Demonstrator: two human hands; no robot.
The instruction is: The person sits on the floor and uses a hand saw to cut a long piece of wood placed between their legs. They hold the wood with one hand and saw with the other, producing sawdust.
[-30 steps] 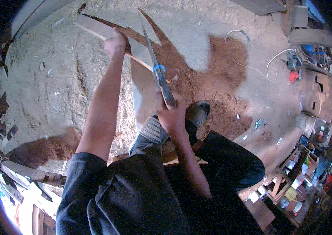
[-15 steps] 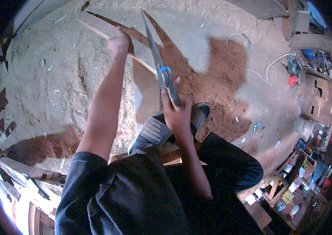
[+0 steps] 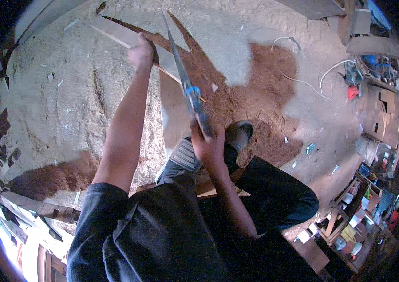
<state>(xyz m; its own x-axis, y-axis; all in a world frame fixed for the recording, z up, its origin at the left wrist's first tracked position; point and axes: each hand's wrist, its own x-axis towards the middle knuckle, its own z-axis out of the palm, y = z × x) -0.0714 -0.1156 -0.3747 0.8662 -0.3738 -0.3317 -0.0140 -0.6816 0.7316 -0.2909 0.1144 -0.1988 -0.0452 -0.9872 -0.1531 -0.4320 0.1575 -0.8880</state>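
My right hand [image 3: 208,145] is wrapped round the handle of a handsaw [image 3: 177,54], whose long narrow blade points away from me. A blue band sits where blade and handle meet. The blade lies against or just beside the near right end of a pale wooden plank [image 3: 117,35]; exact contact is hard to tell. My left hand [image 3: 141,50] grips this plank near its middle, fingers over the far edge. Beneath it, a wider board [image 3: 173,110] runs back toward my feet. My shoe [image 3: 185,155] rests at or on the near end of that board.
Brown sawdust or soil [image 3: 272,70] and small scraps cover parts of the ground. A pale cable [image 3: 328,77] loops at the right, near a red object [image 3: 352,92]. A cluttered wooden rack [image 3: 350,211] stands at the lower right, and wood pieces [image 3: 44,204] lie at the left.
My right hand has drawn the saw back toward me and slightly left. My left hand stays on the plank, nearly unmoved.
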